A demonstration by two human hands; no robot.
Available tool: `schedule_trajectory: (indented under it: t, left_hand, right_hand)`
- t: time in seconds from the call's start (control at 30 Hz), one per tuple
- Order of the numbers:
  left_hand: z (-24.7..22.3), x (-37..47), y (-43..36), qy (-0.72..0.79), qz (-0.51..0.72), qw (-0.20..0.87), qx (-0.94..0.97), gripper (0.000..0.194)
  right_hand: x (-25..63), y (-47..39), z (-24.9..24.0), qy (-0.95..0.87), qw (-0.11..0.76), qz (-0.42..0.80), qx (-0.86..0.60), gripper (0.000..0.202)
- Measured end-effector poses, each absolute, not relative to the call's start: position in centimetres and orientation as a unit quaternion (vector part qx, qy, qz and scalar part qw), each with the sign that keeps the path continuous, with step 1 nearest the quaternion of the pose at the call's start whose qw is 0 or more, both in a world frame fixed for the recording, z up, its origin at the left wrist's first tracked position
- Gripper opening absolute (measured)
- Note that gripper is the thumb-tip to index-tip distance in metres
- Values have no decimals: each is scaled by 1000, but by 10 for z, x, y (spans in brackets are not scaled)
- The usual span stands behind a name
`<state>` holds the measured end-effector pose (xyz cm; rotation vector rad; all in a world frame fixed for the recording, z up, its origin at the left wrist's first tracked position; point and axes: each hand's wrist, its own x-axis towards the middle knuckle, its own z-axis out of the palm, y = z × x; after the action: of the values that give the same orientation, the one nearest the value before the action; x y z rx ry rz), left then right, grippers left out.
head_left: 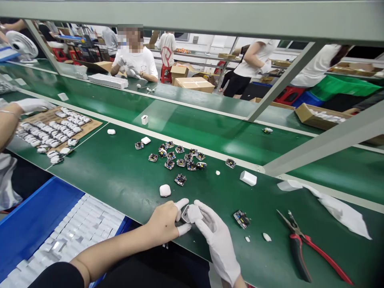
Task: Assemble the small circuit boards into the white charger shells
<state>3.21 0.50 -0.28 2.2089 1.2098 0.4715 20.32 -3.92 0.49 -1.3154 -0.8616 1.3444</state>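
Observation:
Between my two hands is a small white plastic casing [193, 213] with a grey end face, near the bench's front edge. My left hand [165, 220], with white covers on its fingertips, pinches the casing's left side. In a white glove, my right hand [218, 234] grips it from the right, thumb and fingers closed on it. Just beyond lies a rounded white casing [165, 191]. Several small circuit boards [181, 163] are scattered farther up the bench. One more circuit board [241, 219] and a white fragment [267, 237] lie right of my right hand.
Red-and-black-handled pliers [297, 234] lie open at right, below a white cloth-like strip [339, 208]. A white block [248, 178] stands near a slanted metal post [288, 136]. At left, a blue bin [39, 208] holds white casings. A co-worker's gloved hand [34, 105] is over a cardboard tray.

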Motion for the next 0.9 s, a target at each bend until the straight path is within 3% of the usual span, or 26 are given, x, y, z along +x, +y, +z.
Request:
schedule_trajectory:
  t: [0.1, 0.2, 0.33, 0.5, 0.67, 0.9]
  left_hand:
    - [9, 30, 7, 455, 157, 353, 802, 32]
    - [12, 29, 9, 466, 157, 378, 784, 37]
    - [8, 30, 10, 467, 158, 382, 782, 38]
    - [6, 30, 9, 463, 164, 372, 787, 40]
    - [5, 30, 10, 461, 168, 360, 794, 36]
    - [4, 31, 11, 459, 167, 348, 800, 37]
  right_hand:
    - [204, -40, 2, -391, 504, 535, -554, 52]
    - [205, -43, 3, -471, 462, 455, -598, 52]
    - [205, -43, 6, -613, 395, 317, -606, 44]
    - [204, -40, 6, -685, 372, 225, -585, 43]
    - [204, -39, 7, -707, 341, 187, -590, 44]
    - [204, -38, 11, -710, 365, 188, -572, 37]
